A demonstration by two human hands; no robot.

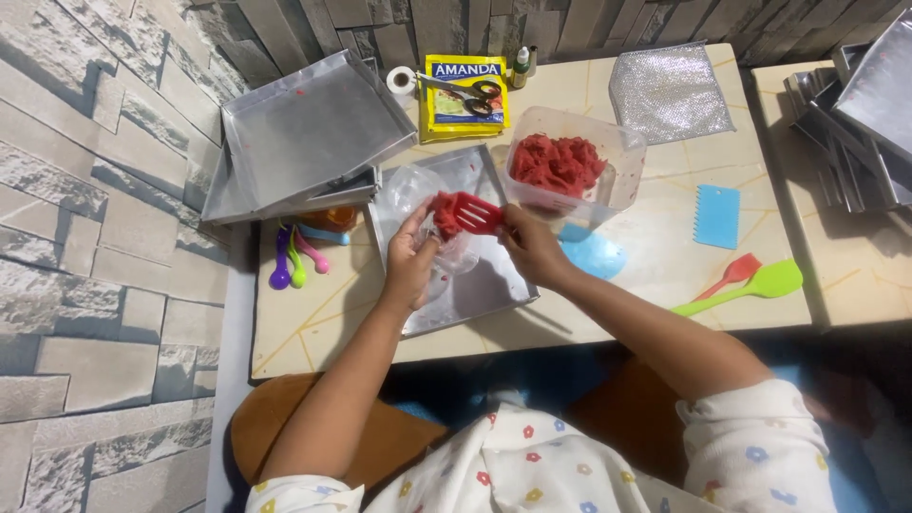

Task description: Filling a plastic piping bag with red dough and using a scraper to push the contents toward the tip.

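Left hand (410, 255) gripping crinkly clear plastic bag (418, 195), right hand (528, 243) clasping red slotted spatula (472, 213), flat metal tray (494, 285) beneath

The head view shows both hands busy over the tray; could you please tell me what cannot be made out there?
- Clear bag: its opening and fill, hidden by the left hand and red slotted spatula.
- Right hand: its grip on the spatula handle, covered by its own fingers.
- Stacked metal trays: cut off by the right edge.

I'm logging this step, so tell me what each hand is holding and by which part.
Right hand holds the red slotted spatula by its handle end. Left hand grips the clear plastic bag at its opening.
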